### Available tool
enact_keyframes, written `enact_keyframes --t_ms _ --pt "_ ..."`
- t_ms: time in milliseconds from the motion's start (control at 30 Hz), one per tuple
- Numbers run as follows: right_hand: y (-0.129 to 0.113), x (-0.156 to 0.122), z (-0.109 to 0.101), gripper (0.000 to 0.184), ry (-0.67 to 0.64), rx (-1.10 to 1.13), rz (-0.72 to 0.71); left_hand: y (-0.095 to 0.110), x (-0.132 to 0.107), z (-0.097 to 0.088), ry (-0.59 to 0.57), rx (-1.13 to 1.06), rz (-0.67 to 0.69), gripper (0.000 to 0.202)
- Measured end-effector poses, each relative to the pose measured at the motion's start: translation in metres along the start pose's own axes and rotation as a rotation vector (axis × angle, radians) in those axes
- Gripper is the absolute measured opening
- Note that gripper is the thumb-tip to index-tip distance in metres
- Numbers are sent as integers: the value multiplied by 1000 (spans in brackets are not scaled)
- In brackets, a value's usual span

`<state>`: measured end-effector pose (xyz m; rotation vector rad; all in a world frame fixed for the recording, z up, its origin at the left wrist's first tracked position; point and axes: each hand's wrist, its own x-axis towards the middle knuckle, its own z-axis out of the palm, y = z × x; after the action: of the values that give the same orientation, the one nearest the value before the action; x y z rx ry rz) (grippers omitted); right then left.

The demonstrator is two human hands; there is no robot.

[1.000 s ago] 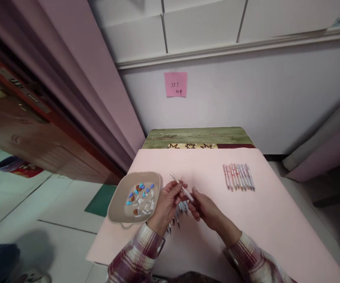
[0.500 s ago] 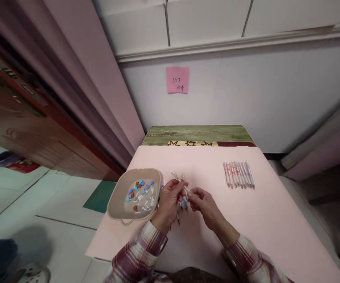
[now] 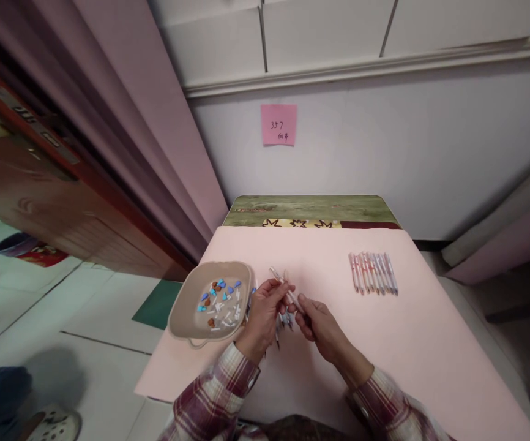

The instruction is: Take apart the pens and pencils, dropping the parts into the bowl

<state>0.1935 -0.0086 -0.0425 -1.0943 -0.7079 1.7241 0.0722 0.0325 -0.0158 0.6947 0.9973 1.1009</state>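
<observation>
My left hand [image 3: 264, 312] and my right hand [image 3: 320, 324] are both closed on one white pen [image 3: 284, 288], which slants up to the left between them above the pink tabletop [image 3: 320, 343]. The left fingers pinch the pen's upper part; the right fingers grip its lower end. Under my hands lie several more pens [image 3: 282, 320], partly hidden. A beige dish [image 3: 186, 315] just left of my left hand holds several small blue, brown and white pen parts [image 3: 219, 300].
A row of several finished pens [image 3: 373, 272] lies on the table's right side. Beyond the pink cover shows a green patterned table end [image 3: 311, 211] against the wall, which carries a pink sticky note [image 3: 278, 124]. A wooden door [image 3: 30, 184] stands to the left.
My right hand slid up the pen toward my left hand, then drew back down and right. The left hand barely moved.
</observation>
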Motion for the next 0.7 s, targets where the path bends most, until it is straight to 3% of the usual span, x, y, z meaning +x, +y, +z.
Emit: enact_keyframes --t_ms 167,367,700 --pt "1 -2 -2 44 84 8 -122 -1 -1 1 45 -31 21 26" --pt "4 -1 -5 52 18 11 9 -1 -1 2 27 -18 18 27" --pt "8 -2 -14 43 143 101 -95 5 7 -6 63 -13 107 27"
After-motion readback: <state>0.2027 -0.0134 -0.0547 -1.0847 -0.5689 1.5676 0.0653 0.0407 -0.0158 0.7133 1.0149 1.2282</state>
